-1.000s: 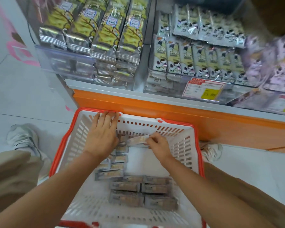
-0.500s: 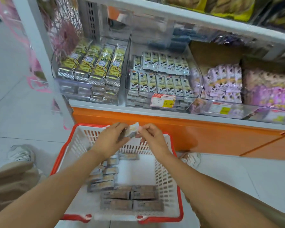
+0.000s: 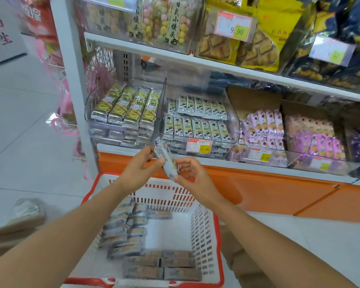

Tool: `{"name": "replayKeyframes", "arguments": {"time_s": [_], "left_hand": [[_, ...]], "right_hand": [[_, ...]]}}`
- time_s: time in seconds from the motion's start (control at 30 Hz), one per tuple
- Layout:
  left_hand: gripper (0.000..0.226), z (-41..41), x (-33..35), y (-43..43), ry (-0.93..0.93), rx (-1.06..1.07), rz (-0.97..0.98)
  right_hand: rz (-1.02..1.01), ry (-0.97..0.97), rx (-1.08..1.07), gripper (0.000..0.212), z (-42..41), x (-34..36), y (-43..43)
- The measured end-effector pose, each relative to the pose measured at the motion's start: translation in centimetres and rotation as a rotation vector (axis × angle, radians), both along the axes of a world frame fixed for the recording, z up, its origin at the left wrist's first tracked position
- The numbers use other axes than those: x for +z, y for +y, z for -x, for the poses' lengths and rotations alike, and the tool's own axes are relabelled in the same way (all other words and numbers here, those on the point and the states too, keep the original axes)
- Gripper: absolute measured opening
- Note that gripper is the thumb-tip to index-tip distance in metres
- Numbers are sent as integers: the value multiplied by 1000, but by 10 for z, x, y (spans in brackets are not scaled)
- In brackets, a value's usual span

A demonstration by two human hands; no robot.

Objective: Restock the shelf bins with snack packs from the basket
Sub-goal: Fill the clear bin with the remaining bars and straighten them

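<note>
Foil wrapping suggests the snack pack [image 3: 165, 161] is light, slick and crinkly, probably with a brittle filling, so holding it near its sealed ends seems safer than squeezing the middle. It hangs tilted in the air above the basket [image 3: 204, 225], just in front of the clear shelf bins [image 3: 234, 123]. The left hand [image 3: 137, 169] curls round its upper end, and the right hand [image 3: 192, 177] pinches the lower end between thumb and fingertips. The pack's small print is unreadable, the packs in the basket [image 3: 129, 233] are blurred, and the basket's near rim is partly cut off.
</note>
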State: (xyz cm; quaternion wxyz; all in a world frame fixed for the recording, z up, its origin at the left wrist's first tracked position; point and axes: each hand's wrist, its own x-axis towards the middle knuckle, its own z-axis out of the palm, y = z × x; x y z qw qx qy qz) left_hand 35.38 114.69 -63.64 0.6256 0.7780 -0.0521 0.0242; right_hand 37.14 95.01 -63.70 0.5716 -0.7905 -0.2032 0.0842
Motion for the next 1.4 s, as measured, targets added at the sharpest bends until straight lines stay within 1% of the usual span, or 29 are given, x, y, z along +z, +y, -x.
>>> {"name": "replayKeyframes", "arguments": {"time_s": [0.1,0.17,0.23,0.3,0.37,0.43,0.5,0.57,0.7,0.8,0.97,1.07,1.2,1.4], "left_hand": [[33,-4,21,-2,-35,24,-46],[34,-12,31,2,-142,190,-235],[35,-21,35,10,-334,395,-496],[36,-33,35,21,-473,488,-656],[40,-45,29,30,-502,484,-804],[47,-56,24,36,-473,456,-946],[52,-62,20,41,-456,417,-1024],[53,-66,15,46,-475,385,-1077],[49,-70,1,55,-532,356,-1122],[47,-74,-5,57,-576,366,-1114],[44,-79,-12,55,-624,416,-1100],[43,-81,-14,55,-646,439,-1084],[41,-82,-14,53,-653,451,-1066],[42,-77,-8,50,-575,421,-1076]], "right_hand": [[10,-72,-25,33,-7,20,1],[7,-148,-66,31,-15,34,3],[1,-199,-147,27,-28,48,4],[36,-231,-252,24,-49,61,9],[101,-243,-333,20,-73,70,15],[164,-251,-374,18,-98,78,24],[234,-258,-400,17,-120,83,35],[316,-277,-406,16,-140,87,47],[475,-321,-431,13,-174,89,73],[517,-337,-459,12,-196,85,87],[627,-427,-449,21,-213,67,94],[631,-450,-450,25,-217,54,91],[586,-442,-457,27,-218,47,87],[526,-421,-392,30,-217,51,79]]}}
